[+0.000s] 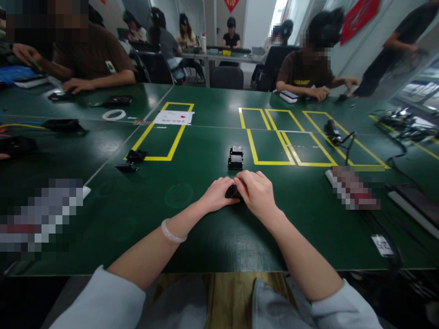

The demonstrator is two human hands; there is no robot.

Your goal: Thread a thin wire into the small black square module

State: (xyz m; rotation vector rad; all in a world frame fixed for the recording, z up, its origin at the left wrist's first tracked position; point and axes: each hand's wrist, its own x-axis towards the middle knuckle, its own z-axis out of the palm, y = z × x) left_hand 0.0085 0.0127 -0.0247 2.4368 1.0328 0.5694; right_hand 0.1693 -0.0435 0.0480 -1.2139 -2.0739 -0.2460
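Green, matte counter (206, 237), head view: left hand (217, 195) and right hand (257, 194), fingers curled, together pinch a small black part (232, 192) low against the surface. Boxy black blocks (235, 157) stand just beyond. Yellow tape rectangles (270, 137) lie farther off; bare surface flanks both forearms to the near edge.

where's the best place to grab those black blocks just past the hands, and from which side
Likely by their left and right faces, coming from above on the near side. The black blocks form a narrow clump running away from the person, with green table showing either side for fingers. The left hand and right hand hold a black piece.
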